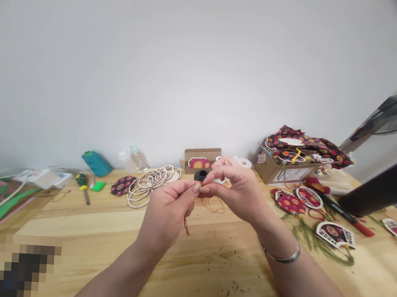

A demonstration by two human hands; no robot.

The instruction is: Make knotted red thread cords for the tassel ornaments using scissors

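Both hands meet above the middle of the wooden table (112,233), fingertips almost touching. My left hand (175,205) is closed in a pinch on a thin red cord (187,227), whose loose ends hang below its fingers. My right hand (233,184) pinches at the same spot, thumb against forefinger, on a small red bit of the cord. The exact shape of what lies between the fingertips is hidden. Just behind the hands stands a black spool (202,173). A loop of yellow-orange cord (217,205) lies on the table beyond them.
Left are wooden frames (145,185), a patterned octagonal piece (122,185), a screwdriver (83,188) and a teal thread cone (96,163). Right are a cardboard box (278,169) of patterned cloth, tasselled ornaments (291,202), a marker (345,214) and a black post (377,188).
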